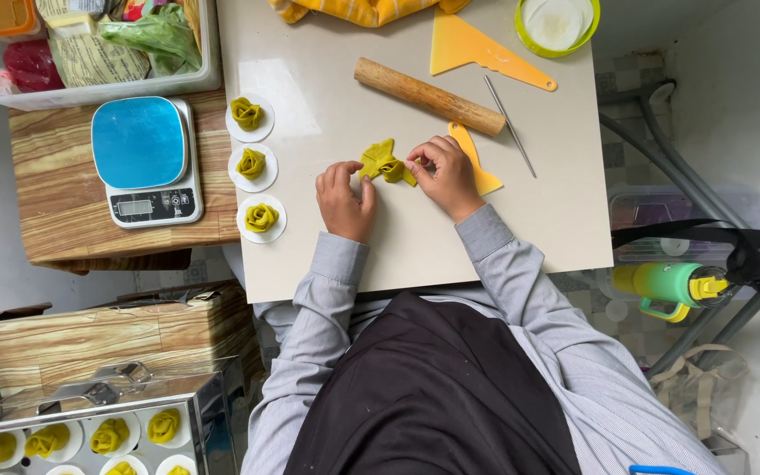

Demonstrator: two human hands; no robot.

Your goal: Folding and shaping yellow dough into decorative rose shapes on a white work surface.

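Both hands are working on one green dough piece (383,164) near the middle of the surface (415,237): the right hand (447,176) is pinching its edge, the left hand (345,199) is curled and touching it. Three finished dough roses (251,164) are lying along the left edge; the rolling pin (428,96) and yellow scraper (477,48) are lying behind, not blocking.

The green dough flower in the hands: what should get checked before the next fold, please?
1. Both hands on the dough piece: ok, left hand and right hand pinch its sides.
2. Dough lies flat on the board: ok.
3. Rolling pin out of the way: ok, behind the hands.
4. Yellow scraper clear: not ok, partly under the right hand.
5. Finished rolls apart from the work: ok.
6. Dough torn: cannot tell.
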